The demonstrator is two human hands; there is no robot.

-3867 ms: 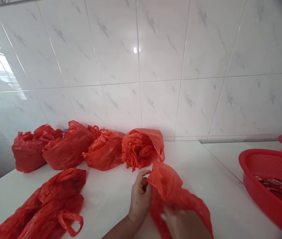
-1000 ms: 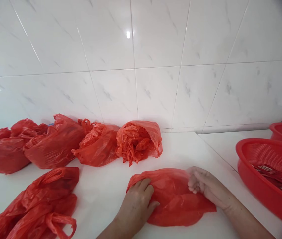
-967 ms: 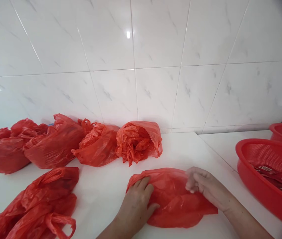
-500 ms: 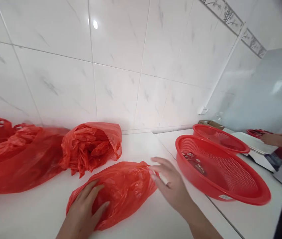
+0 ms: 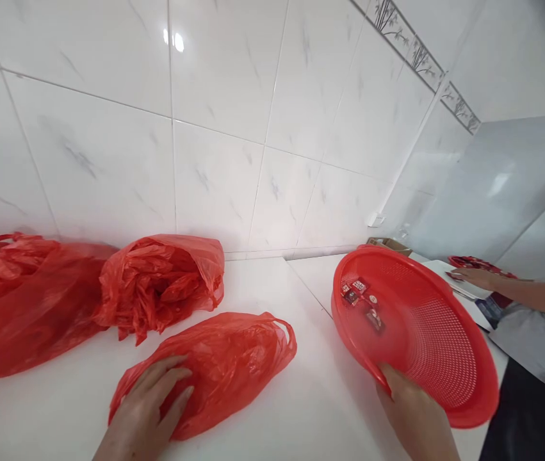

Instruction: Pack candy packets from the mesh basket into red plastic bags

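My left hand (image 5: 150, 400) rests on a red plastic bag (image 5: 234, 358) that lies on the white worktop, one loop handle pointing right. The fingers and thumb are apart. At the right, my right hand (image 5: 414, 406) grips the near rim of a large red plastic basket (image 5: 438, 333) with a perforated wall. The basket tilts up, and its inside faces me. Several small printed packets (image 5: 357, 291) lie in its left part.
Behind my left hand stands another red bag (image 5: 157, 275) stuffed with crumpled bags. A larger red bag (image 5: 36, 314) fills the far left. A tiled wall (image 5: 224, 179) runs along the back. At the right, a person's hand (image 5: 476, 277) reaches over a white surface near a red basket (image 5: 478, 264).
My right hand has left the bag's handle end, moved right and taken hold of the basket's rim. The basket now tilts, its packets shifted. My left hand stays on the bag.
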